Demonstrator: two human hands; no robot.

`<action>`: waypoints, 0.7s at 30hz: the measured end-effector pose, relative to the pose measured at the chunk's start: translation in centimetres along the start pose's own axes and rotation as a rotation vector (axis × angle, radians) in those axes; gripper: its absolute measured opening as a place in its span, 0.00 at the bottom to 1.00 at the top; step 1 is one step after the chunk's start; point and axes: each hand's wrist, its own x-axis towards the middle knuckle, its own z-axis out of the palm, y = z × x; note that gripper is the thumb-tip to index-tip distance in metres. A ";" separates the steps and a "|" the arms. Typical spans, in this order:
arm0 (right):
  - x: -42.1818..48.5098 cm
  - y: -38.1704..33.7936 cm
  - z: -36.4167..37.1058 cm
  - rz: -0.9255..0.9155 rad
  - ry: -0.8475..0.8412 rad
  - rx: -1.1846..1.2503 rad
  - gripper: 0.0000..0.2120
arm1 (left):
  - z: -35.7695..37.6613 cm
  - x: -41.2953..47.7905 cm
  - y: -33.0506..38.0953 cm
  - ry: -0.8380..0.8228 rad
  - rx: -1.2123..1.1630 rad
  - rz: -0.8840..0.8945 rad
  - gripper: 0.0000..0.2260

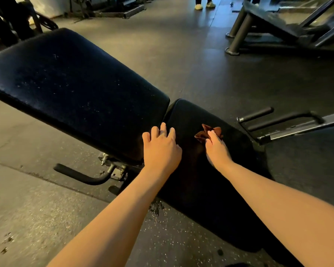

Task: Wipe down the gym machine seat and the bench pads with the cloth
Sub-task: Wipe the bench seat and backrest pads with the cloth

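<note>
Rust-brown cloth (208, 132) lies bunched on the seat pad (210, 180), pinched by the right hand (217, 151); the left hand (161, 149) rests beside it, fingers (163, 128) spread. Bunched so tight, it could skip patches.

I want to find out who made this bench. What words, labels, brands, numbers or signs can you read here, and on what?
No text can be read in this view.
Back pad: pale specks only, no label.
Seat pad: plain and dark, no marking.
Cloth: no tag shows.
Bench frame: no sticker or number visible.
Far machine: too dim and distant to tell.
</note>
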 end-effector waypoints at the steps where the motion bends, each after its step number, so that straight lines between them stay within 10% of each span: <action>1: 0.1 0.1 0.1 0.003 0.003 -0.007 0.20 | 0.1 0.5 0.3 0.003 -0.003 -0.008 0.25; 9: -1.3 -8.0 0.5 -0.479 -0.197 0.053 0.22 | 0.9 3.8 0.9 0.068 -0.039 -0.053 0.27; 21: -4.7 1.3 -1.1 -0.096 0.040 0.161 0.18 | -0.1 4.0 0.7 -0.018 -0.109 -0.066 0.29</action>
